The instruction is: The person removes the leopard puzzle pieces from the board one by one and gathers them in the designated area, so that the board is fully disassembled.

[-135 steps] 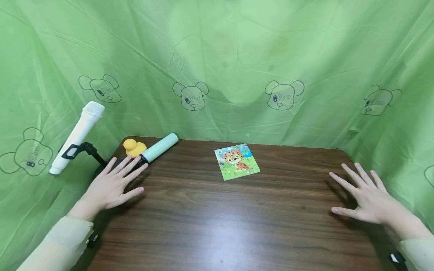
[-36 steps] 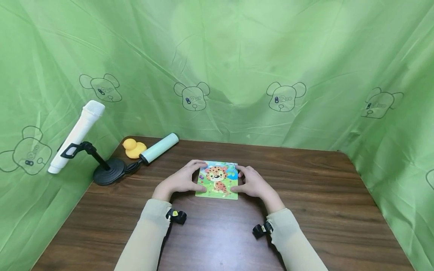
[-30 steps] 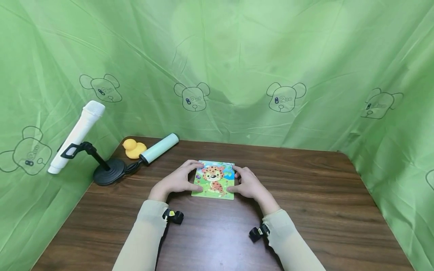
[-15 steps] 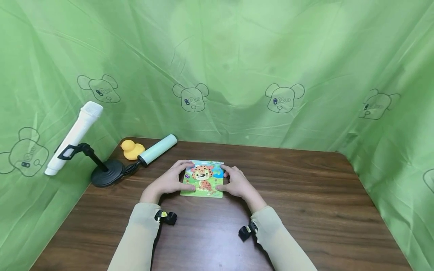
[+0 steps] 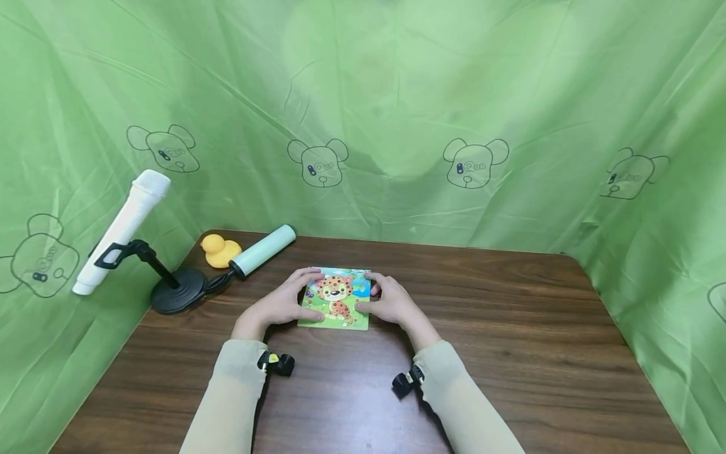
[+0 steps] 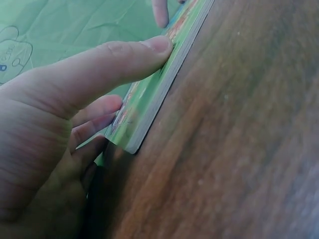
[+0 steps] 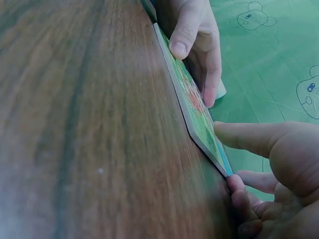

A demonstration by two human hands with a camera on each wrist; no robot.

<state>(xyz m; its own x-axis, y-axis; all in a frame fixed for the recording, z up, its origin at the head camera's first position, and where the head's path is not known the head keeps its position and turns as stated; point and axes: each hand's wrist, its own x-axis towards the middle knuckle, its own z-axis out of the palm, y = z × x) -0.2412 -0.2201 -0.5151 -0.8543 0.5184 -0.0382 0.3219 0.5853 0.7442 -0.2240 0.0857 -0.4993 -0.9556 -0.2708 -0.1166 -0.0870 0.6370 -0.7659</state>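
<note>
A thin square picture board [image 5: 336, 299] with a cartoon leopard lies at the middle of the brown wooden table [image 5: 488, 353]. My left hand [image 5: 283, 302] holds its left side, thumb over the printed face and fingers round the far left corner. On the opposite side, my right hand [image 5: 392, 304] grips the right edge, with the thumb on the face. In the left wrist view the left thumb [image 6: 124, 59] presses near the board's near edge. Curled right fingers [image 7: 238, 196] meet the board's corner in the right wrist view.
At the back left stand a white microphone [image 5: 121, 230] on a black stand [image 5: 178, 290], a yellow rubber duck [image 5: 221, 251] and a mint-green cylinder [image 5: 265, 249] with a black cable. Green cloth [image 5: 397, 94] with bear outlines hangs behind and on both sides.
Both hands came in from the table's sides, spread, and took hold of the board. It has come nearer, straightened and slid left. Lately the right thumb shifted slightly up its face.
</note>
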